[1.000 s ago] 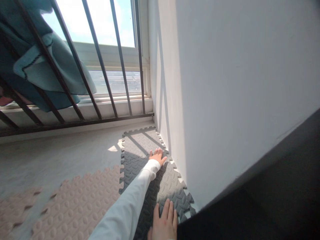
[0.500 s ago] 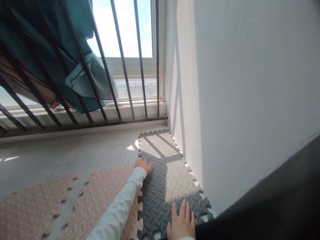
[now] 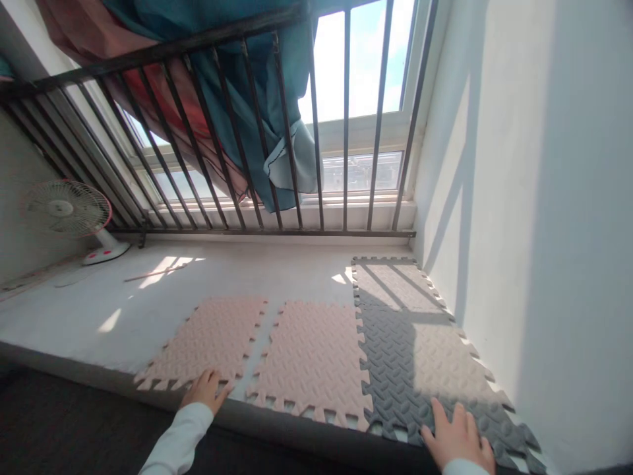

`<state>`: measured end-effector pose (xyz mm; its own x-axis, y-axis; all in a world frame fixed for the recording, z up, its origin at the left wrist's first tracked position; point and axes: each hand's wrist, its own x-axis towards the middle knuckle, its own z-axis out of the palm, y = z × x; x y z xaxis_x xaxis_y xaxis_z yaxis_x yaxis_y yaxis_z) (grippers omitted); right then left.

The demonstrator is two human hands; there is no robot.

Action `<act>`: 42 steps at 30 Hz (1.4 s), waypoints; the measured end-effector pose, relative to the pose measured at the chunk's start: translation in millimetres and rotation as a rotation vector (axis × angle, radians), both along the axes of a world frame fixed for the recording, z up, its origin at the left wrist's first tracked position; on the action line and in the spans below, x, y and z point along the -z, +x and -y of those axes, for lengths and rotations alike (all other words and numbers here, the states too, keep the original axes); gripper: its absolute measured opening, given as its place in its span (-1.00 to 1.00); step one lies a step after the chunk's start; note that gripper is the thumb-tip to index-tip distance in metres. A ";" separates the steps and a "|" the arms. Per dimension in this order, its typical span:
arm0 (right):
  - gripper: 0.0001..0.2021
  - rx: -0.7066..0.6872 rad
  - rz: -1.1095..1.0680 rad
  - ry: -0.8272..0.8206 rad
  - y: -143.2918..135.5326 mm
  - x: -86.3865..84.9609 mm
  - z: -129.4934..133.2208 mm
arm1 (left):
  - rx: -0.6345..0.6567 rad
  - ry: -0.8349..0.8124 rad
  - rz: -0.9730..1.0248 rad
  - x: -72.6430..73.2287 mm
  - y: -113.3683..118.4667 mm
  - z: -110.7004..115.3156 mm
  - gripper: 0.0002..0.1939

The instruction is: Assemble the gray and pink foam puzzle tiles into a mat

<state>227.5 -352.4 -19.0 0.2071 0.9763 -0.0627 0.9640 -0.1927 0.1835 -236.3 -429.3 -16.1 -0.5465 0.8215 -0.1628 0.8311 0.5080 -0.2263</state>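
Observation:
My left hand (image 3: 206,390) is at the near edge of the left pink foam mat tile (image 3: 220,333), its thumb apart from the fingers. That tile lies flat, with a narrow gap between it and a second pink foam tile (image 3: 314,356). My right hand (image 3: 459,435) rests with fingers spread on the near part of a dark grey foam tile (image 3: 388,356). The second pink tile meets the grey one along its toothed right side. Behind, another grey foam tile (image 3: 395,280) adjoins the first, partly sunlit.
A black metal railing (image 3: 346,125) runs before the window, with blue and red curtains (image 3: 252,119) behind it. A white fan (image 3: 69,208) stands at the far left. The white wall (image 3: 499,264) borders the grey tiles. The raised ledge (image 3: 64,323) drops off at its near edge.
My left hand has moved from the grey tile's left edge to the near edge of the left pink tile. My right hand stays on the grey tile. The view has swung left.

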 end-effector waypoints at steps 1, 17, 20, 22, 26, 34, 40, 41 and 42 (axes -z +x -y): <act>-0.57 0.000 0.007 0.007 1.4 3.5 -1.2 | 0.007 0.034 0.018 1.4 -2.2 7.1 -0.56; -0.55 0.034 -0.002 0.036 -5.9 0.4 1.5 | -0.203 0.586 0.168 -18.2 -5.8 -16.6 -0.69; -0.55 0.037 -0.030 0.027 -5.0 -0.1 1.5 | -0.183 0.745 0.240 -38.4 -14.8 -29.0 -0.74; -0.55 0.034 -0.052 0.012 -4.9 -1.6 1.7 | -0.166 0.789 0.235 -52.3 -17.9 -37.5 -0.80; -0.54 0.033 -0.079 -0.030 -4.8 -6.0 2.6 | -0.160 0.770 0.206 -71.7 -18.4 -51.8 -0.82; -0.53 0.037 -0.090 -0.064 -3.9 -10.6 4.6 | -0.227 0.870 0.226 -86.8 -11.6 -82.2 -0.73; -0.53 0.034 -0.105 -0.087 -5.0 -14.0 4.5 | -0.175 1.144 0.268 -94.5 15.6 -141.6 -0.71; -0.53 0.031 -0.109 -0.086 -4.7 -13.0 4.4 | -0.141 1.173 0.273 -93.2 28.2 -156.1 -0.70; -0.53 0.029 -0.109 -0.084 -4.2 -11.4 4.2 | -0.103 1.192 0.285 -90.8 43.5 -171.3 -0.69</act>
<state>223.3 -356.6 -7.6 0.2231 0.9603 -0.1674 0.9732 -0.2096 0.0944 -192.8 -258.0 74.7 -0.6851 0.4938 0.5356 0.7187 0.3385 0.6073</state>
